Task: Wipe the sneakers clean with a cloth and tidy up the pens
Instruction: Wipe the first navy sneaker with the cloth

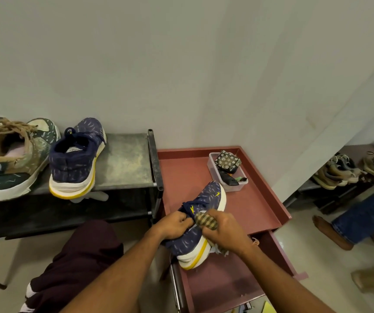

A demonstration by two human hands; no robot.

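- Got the right hand (223, 232) clenched round a checked cloth (206, 220), pressing it onto the side of a navy sneaker (206, 196).
- Left hand (174, 223) pinching that sneaker at the collar, just beside the cloth.
- Holding the sneaker tilted, with the toe end over a reddish tray (260, 206) and the heel end over an open drawer (217, 288).
- Pale flecks all over the navy upper, white sole with a yellow strip along the bottom.
- Two yellow logos on it: a small swoosh-like mark near the toe and another on the tongue. Too small to read as letters.
- Further back on the tray, near the toe: a clear tub (243, 188) with a daisy-print pouch (228, 159) on top, plus some dark bits and something green, too small to make out.
- Off to the left on a dark rack (125, 159): a matching second sneaker (73, 170), heel facing this way. Label on the insole too blurry to read.
- Just beside that, a green sneaker (9, 168) with tan laces and the same sort of flecks.
- Bottom left, a knee (80, 256) in dark maroon fabric.
- Far right, a bare foot (326, 229) under blue denim, with more shoes (337, 173) lined up on another low rack.
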